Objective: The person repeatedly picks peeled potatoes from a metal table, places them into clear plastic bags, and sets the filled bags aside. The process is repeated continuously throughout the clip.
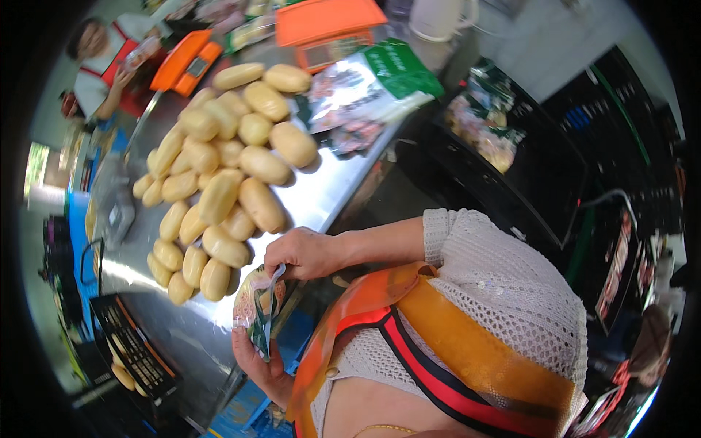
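Observation:
Between my two hands is a printed plastic bag (255, 306), clear in part and green in part, with its edge standing up. My right hand (301, 254) pinches the bag's upper edge near the table rim. My left hand (260, 358) holds the lower end, with the thumb on the outer side. Something yellowish shows through the film, but I cannot tell what it is. Just beyond the bag, a large pile of smooth, pale yellow potatoes (218, 197) lies on the stainless steel table (317, 189).
A stack of printed bags (350, 90) lies by an orange scale (331, 27). Another orange scale (186, 63) stands near a co-worker (118, 60) holding a package. A black crate (134, 339) holds potatoes. Filled bags (484, 117) sit in a black crate (536, 159) behind my right arm.

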Motion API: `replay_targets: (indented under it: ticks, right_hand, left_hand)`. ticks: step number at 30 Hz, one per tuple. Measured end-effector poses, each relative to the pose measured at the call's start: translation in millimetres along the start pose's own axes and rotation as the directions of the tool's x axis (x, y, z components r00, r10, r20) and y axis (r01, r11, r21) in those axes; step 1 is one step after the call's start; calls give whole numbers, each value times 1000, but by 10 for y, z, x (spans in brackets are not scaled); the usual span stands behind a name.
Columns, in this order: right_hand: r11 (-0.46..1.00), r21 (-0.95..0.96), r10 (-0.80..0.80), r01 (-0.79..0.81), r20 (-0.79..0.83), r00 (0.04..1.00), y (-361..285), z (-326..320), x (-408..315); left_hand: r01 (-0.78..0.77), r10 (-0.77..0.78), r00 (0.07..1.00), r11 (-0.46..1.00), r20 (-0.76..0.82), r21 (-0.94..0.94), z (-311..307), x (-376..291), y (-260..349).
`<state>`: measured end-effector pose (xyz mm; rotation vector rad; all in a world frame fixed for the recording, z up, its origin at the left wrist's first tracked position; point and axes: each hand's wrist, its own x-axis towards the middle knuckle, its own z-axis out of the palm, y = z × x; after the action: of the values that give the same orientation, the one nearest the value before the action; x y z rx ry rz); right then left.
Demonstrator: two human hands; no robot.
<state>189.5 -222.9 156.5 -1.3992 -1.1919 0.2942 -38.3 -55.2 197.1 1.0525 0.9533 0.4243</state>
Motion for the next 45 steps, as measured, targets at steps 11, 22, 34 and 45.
replay_targets:
  ticks: [11, 22, 34, 45]
  right_hand:
    - [996, -53, 30, -67, -516, 856, -527, -2152, -1632]
    - [957, 288, 286, -8, -946, 151, -1179, -4039, -3721]
    - [702, 574, 645, -421, -764, 35, 577, -5053, -5267]
    - [149, -266, 423, -952, -853, 305, 1752, -5734, -4799]
  left_hand:
    - [194, -379, 737, 912, 560, 363, 2464, -489, -538]
    - [127, -371, 643, 915, 670, 384, 3020, -541, -993]
    - [102, -397, 785, 840, 475, 533, 2780, -658, -1094]
    - [53, -385, 794, 814, 470, 578, 2787, -709, -1130]
